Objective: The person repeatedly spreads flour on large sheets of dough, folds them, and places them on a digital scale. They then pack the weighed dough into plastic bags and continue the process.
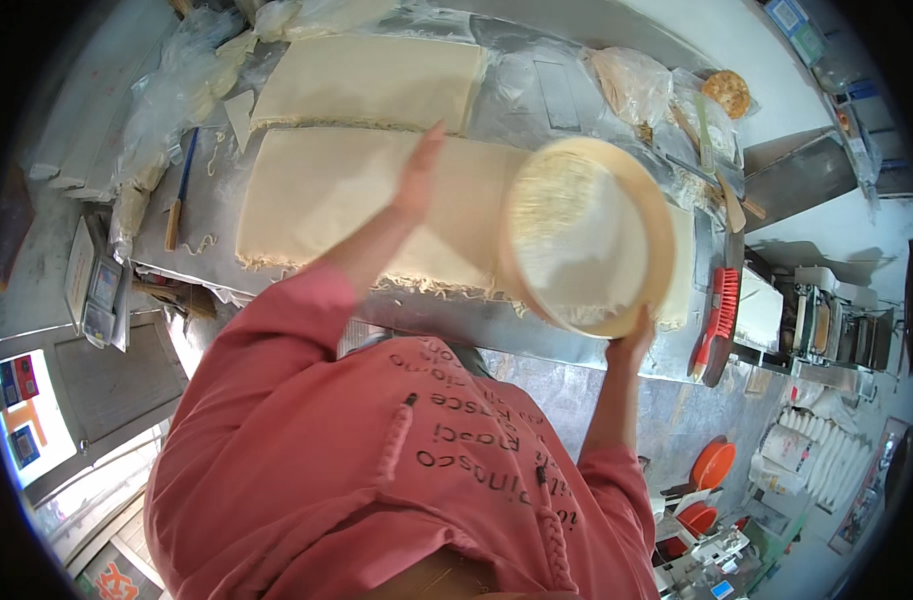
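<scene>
My right hand (631, 335) grips the near edge of a round sieve (660, 235) with a pale wooden rim. Pale crumbly flour lies in the sieve, blurred by motion. It is held over the right part of a long pale dough sheet (316, 195) with a ragged front edge. My left hand (416, 180) is raised over the middle of that sheet, flat with fingers stretched out, apart from the sieve and holding nothing. Behind it a second dough sheet (376, 80) lies flat on the metal table (216, 235).
A blue-and-wood stick tool (181, 190) and dough scraps lie at left. Plastic bags (631, 85) sit at the back, a round baked piece (726, 93) beside them. A red brush (721, 305) lies at the right edge. A scale (101, 290) stands far left.
</scene>
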A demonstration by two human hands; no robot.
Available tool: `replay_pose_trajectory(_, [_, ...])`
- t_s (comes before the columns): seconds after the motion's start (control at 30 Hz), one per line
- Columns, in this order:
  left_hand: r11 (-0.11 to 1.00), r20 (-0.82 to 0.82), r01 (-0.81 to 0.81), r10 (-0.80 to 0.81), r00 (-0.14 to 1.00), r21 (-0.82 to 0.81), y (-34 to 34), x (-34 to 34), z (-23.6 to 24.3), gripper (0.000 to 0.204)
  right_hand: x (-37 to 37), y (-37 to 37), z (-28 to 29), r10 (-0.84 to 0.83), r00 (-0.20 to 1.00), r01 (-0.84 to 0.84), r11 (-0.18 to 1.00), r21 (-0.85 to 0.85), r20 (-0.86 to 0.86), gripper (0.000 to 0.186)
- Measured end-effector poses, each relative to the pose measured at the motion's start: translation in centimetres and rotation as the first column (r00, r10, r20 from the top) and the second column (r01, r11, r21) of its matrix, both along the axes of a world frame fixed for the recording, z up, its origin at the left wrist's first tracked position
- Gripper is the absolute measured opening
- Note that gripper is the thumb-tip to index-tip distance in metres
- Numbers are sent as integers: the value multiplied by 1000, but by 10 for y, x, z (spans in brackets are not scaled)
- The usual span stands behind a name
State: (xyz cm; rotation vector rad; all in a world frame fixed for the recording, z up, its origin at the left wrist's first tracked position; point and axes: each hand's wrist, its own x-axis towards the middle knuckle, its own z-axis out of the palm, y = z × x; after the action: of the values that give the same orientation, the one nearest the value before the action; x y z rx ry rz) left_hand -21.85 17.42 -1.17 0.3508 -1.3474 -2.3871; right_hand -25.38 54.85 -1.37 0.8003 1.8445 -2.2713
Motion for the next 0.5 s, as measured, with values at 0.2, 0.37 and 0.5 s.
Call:
replay_pose_trajectory(0.2, [753,185,590,-561,807,-293,189,-80,0,78,6,167,-22,-103,992,107,993,-52,67,57])
replay_pose_trajectory(0.37, [665,271,430,-334,903,-611,229,-90,-25,79,-1,149,14,-211,976,216,964,157,-49,55])
replay_pose_trajectory(0.5, [650,386,589,-446,808,-481,203,-80,14,78,-33,135,24,-145,988,151,981,123,-51,54])
